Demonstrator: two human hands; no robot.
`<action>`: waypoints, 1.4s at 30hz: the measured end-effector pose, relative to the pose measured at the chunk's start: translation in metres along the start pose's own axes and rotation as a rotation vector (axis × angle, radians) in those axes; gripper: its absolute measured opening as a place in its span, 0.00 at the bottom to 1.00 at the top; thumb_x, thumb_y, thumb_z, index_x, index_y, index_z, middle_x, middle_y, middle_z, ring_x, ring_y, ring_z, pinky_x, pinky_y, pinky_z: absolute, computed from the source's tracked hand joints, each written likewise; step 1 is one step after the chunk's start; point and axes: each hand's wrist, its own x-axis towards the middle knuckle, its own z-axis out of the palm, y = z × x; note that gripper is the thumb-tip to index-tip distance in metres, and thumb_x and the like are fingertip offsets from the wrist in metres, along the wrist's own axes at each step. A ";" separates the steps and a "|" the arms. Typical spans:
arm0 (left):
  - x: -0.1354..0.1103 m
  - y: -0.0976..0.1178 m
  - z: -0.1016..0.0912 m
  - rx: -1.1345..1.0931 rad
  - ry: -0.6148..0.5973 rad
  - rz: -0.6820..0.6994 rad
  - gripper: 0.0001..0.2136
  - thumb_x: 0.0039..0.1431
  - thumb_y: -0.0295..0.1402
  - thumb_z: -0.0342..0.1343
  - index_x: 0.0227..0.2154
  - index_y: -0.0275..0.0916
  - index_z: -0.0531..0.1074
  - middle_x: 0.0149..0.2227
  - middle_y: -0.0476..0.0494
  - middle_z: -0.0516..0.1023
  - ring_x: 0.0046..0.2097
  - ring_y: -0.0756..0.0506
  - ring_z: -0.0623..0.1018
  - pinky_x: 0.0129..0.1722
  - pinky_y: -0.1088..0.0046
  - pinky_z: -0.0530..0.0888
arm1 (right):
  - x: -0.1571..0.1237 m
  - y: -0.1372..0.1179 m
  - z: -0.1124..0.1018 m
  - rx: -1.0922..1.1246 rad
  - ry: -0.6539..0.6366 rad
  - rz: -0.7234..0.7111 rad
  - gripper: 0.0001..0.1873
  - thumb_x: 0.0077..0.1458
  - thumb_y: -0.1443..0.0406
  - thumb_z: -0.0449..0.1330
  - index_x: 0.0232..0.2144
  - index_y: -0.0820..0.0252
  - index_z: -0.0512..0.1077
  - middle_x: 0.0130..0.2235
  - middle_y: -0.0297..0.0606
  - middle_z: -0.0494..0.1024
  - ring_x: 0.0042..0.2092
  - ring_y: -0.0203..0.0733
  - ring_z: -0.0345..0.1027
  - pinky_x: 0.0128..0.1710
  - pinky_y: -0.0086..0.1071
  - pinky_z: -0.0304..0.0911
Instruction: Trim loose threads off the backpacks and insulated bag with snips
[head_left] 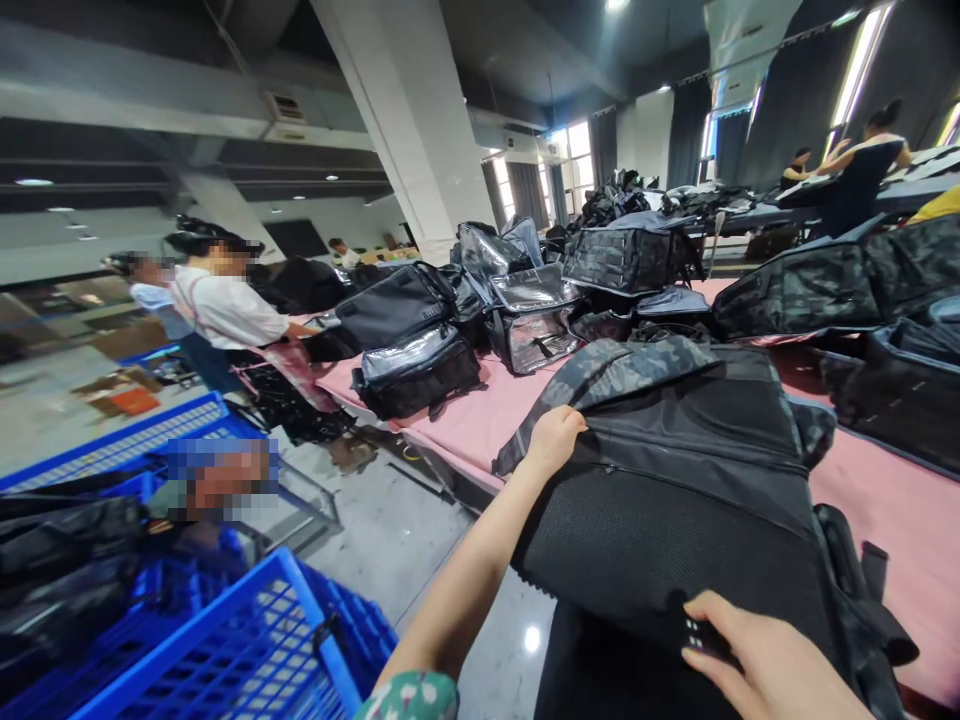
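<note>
A large black backpack (pixel 675 500) with a camouflage top lies on the pink-covered table (pixel 885 500) in front of me, its mesh back panel facing up. My left hand (pixel 553 436) is closed on the bag's far upper edge, fingers curled over the fabric. My right hand (pixel 765 660) grips the bag's near lower edge, fingers tucked around the mesh.
Several more black and camouflage bags (pixel 420 360) and silver-lined ones (pixel 534 320) crowd the long pink table. Blue plastic crates (pixel 225 640) stand at my left on the grey floor. A person in a white shirt (pixel 225 300) works at the table's far left; others stand at the back right.
</note>
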 end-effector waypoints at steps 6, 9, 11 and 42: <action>-0.009 0.009 0.005 -0.079 0.018 -0.145 0.07 0.60 0.29 0.47 0.32 0.38 0.71 0.33 0.45 0.69 0.34 0.49 0.70 0.38 0.73 0.66 | 0.062 -0.034 -0.053 0.158 0.203 0.033 0.17 0.61 0.53 0.43 0.43 0.55 0.61 0.33 0.33 0.74 0.34 0.37 0.70 0.34 0.29 0.63; -0.008 0.010 0.007 -0.186 0.037 -0.249 0.08 0.58 0.26 0.46 0.29 0.37 0.69 0.31 0.46 0.70 0.33 0.50 0.70 0.36 0.74 0.66 | 0.108 -0.044 -0.055 0.133 0.357 0.016 0.13 0.58 0.55 0.48 0.40 0.56 0.62 0.32 0.35 0.74 0.34 0.40 0.71 0.33 0.30 0.62; -0.007 0.006 0.008 -0.274 0.056 -0.318 0.07 0.56 0.25 0.46 0.26 0.36 0.68 0.28 0.48 0.70 0.31 0.51 0.70 0.34 0.75 0.66 | 0.137 -0.044 -0.046 0.100 0.419 0.021 0.12 0.58 0.56 0.51 0.39 0.57 0.64 0.33 0.37 0.75 0.36 0.42 0.71 0.34 0.31 0.61; -0.021 0.008 -0.002 -1.021 0.291 -0.486 0.12 0.56 0.41 0.47 0.27 0.36 0.61 0.22 0.53 0.62 0.21 0.57 0.60 0.22 0.81 0.59 | 0.164 -0.020 -0.052 0.533 0.700 -0.016 0.18 0.56 0.51 0.52 0.32 0.61 0.65 0.21 0.31 0.65 0.21 0.31 0.57 0.20 0.24 0.51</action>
